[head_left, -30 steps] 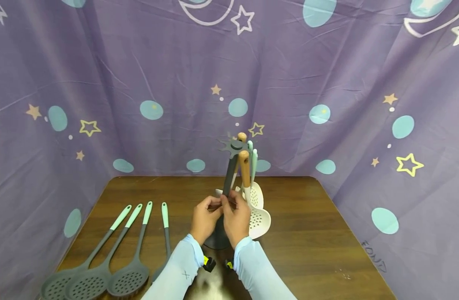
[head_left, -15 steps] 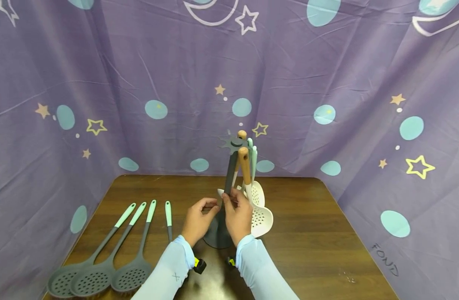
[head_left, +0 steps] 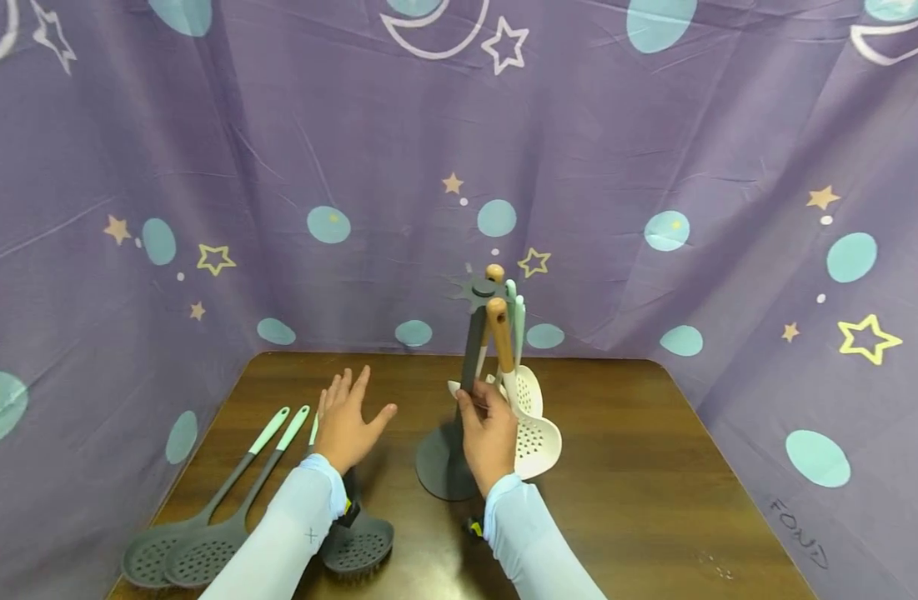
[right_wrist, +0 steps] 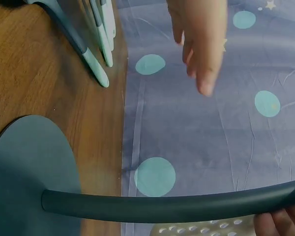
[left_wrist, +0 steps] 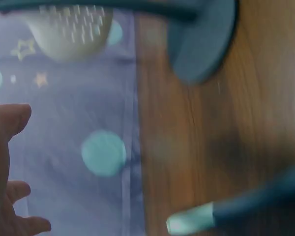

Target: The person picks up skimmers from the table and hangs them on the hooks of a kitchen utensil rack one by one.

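A dark grey utensil stand [head_left: 474, 350] rises from a round base [head_left: 434, 467] near the table's middle. My right hand [head_left: 490, 433] grips its upright pole; in the right wrist view the fingers [right_wrist: 285, 223] touch the pole [right_wrist: 137, 207]. Left of the stand, my left hand [head_left: 348, 423] is raised with fingers spread, holding nothing. It overlaps the handle side of the grey skimmers with mint handles. One skimmer [head_left: 359, 543] shows right of the left wrist; two more [head_left: 207, 552] lie further left. Another's mint handle [head_left: 313, 427] peeks out, its head hidden by my forearm.
White slotted utensils hang on the stand's right side, one a slotted ladle [head_left: 539, 446] with a wooden handle [head_left: 500, 333]. Mint handles [head_left: 519, 325] hang behind. The wooden table [head_left: 624, 517] ends at a purple patterned curtain [head_left: 594, 167].
My left hand has left the stand and moved left over the skimmers, its fingers opening out. My right hand still holds the pole. The head view has shifted slightly left.
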